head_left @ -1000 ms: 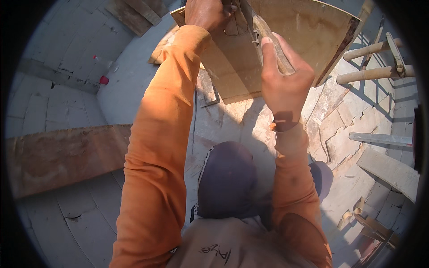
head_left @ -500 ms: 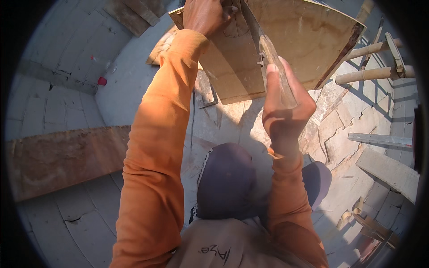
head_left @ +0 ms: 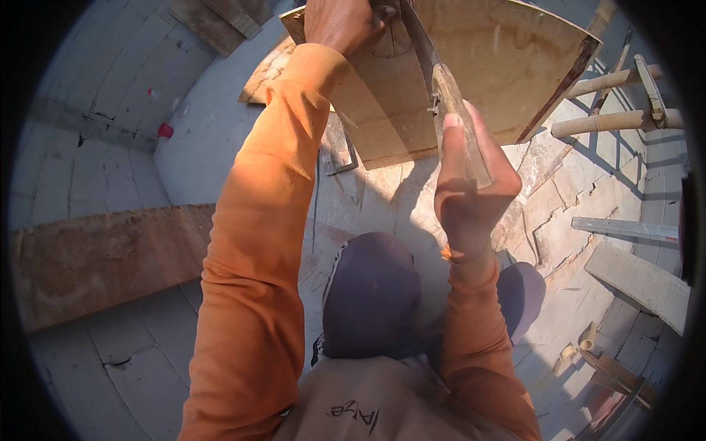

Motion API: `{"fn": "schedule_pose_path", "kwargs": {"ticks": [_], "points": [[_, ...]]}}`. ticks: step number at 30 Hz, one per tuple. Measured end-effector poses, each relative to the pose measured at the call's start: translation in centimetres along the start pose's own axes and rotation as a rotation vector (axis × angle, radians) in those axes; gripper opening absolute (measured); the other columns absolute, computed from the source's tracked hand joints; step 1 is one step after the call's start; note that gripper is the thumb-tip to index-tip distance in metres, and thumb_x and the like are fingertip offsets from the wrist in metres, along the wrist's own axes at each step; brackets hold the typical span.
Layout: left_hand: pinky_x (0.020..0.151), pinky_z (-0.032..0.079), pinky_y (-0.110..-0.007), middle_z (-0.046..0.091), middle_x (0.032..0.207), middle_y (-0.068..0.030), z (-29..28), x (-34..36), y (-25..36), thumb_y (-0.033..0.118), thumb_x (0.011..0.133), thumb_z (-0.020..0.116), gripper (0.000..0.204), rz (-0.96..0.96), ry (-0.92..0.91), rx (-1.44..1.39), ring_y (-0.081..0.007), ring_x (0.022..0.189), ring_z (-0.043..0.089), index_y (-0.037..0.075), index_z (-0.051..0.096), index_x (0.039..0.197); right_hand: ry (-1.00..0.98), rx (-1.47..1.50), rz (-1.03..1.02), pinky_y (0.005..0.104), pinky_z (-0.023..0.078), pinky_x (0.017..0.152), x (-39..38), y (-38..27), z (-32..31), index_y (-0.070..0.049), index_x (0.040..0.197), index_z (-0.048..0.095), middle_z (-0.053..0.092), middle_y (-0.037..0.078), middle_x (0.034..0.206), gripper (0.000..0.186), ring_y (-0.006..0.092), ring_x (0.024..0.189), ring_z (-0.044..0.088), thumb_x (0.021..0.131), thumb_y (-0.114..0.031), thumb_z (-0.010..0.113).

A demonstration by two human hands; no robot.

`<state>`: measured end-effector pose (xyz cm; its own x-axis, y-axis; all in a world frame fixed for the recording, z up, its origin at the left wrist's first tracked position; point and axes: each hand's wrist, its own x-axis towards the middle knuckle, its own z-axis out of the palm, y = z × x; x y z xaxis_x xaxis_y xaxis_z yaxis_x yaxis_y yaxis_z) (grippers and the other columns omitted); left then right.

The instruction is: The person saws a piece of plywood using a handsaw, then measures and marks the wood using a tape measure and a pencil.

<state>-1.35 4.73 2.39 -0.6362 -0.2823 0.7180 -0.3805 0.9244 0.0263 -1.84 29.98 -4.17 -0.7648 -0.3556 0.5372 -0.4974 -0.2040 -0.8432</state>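
A sheet of plywood [head_left: 507, 70] is tilted up in front of me, its pale brown face toward me and its right edge dark. My left hand [head_left: 342, 26] is closed at the far left part of this panel, thumb toward the blade; its fingertips are mostly hidden. In my right hand [head_left: 474, 173] is a handsaw [head_left: 462, 121], gripped by its worn wooden handle with the thumb along it. The thin metal blade runs up and away across the panel, close to the left thumb. The blade's far end is out of the picture.
Bamboo poles [head_left: 607, 125] stand at the right, above a board [head_left: 640, 283] and a narrow strip [head_left: 625, 228]. A long brown plank [head_left: 110, 257] lies to the left. A small red object [head_left: 165, 131] sits near the block wall. My knee [head_left: 371, 294] is below the panel.
The saw and my right hand have shifted slightly toward me and to the right. My left hand has barely moved, still at the panel.
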Motion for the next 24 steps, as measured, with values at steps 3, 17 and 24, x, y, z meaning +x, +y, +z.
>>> {"fn": "schedule_pose_path", "kwargs": {"ticks": [3,17,24], "points": [[0.086,0.045,-0.051,0.072,0.097,-0.0109,0.6,-0.2,-1.1,0.020,0.081,0.076,0.017,0.020,0.041,0.015,-0.0350,0.099,0.067,0.013,0.071,0.096,-0.029,0.005,0.037,0.0258,0.053,0.074,4.4,-1.7,2.4,0.010,0.119,0.070,0.076,0.018,0.087,0.031,0.0141,0.076,0.069,0.093,-0.007,0.073],[0.093,0.045,-0.053,0.071,0.098,-0.0094,0.7,0.6,-0.6,0.022,0.083,0.076,0.019,0.004,-0.042,-0.019,-0.0344,0.103,0.065,0.013,0.070,0.099,-0.001,-0.002,-0.051,0.0254,0.054,0.065,4.1,-0.2,1.6,0.010,0.121,0.069,0.077,0.019,0.090,0.032,0.0135,0.068,0.068,0.096,-0.008,0.069],[0.088,0.044,-0.052,0.071,0.097,-0.0089,0.4,0.4,-0.3,0.022,0.083,0.076,0.017,-0.025,-0.038,0.038,-0.0341,0.100,0.066,0.013,0.071,0.096,-0.082,-0.184,0.118,0.0310,0.061,0.079,-9.2,-1.5,-7.6,0.020,0.119,0.064,0.076,0.028,0.101,0.032,0.0277,0.092,0.078,0.094,0.001,0.064]]}}
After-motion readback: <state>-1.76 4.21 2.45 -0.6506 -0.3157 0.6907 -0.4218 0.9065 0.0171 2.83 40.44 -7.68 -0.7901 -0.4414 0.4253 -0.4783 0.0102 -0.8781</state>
